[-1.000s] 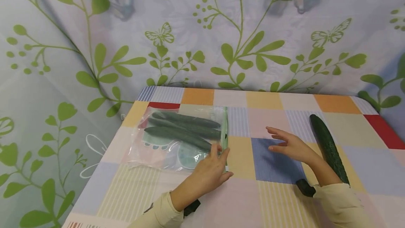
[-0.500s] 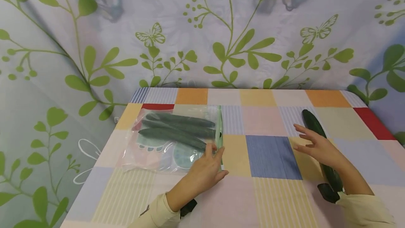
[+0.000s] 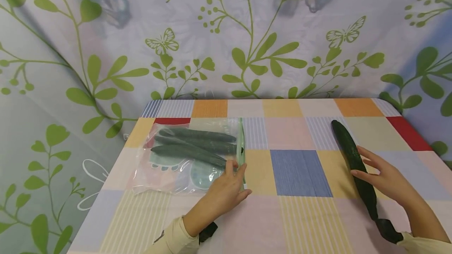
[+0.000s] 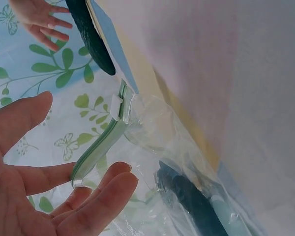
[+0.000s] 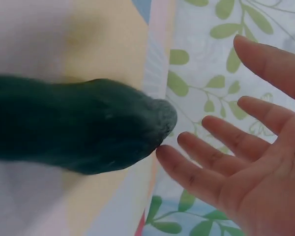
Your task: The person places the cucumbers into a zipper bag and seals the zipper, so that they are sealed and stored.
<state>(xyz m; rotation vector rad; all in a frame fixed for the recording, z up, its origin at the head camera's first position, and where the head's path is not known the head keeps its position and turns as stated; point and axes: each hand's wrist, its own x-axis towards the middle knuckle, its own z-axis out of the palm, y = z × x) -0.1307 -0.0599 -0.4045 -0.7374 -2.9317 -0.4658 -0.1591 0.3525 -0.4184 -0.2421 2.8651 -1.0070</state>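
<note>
A clear zip bag (image 3: 160,185) with a green closure strip lies on the left of the table, holding three dark green cucumbers (image 3: 187,153). My left hand (image 3: 226,191) is at the strip's near part; the left wrist view has the bent strip (image 4: 98,145) between its fingers, thumb spread away. A white slider (image 4: 116,108) sits on the strip. On the right lies a loose cucumber (image 3: 349,148). My right hand (image 3: 385,175) hovers over its right side, fingers spread. In the right wrist view the cucumber's end (image 5: 113,125) is close to the fingertips; contact is unclear.
A patchwork cloth (image 3: 300,173) covers the table. Behind it hangs a leaf-patterned curtain (image 3: 197,30), close to the table's far edge. Black wrist-worn devices show at both cuffs, one (image 3: 388,230) beside the loose cucumber's near end.
My right hand has moved right, from over the blue square to the loose cucumber. My left hand stays at the bag's strip. The head view has shifted slightly right.
</note>
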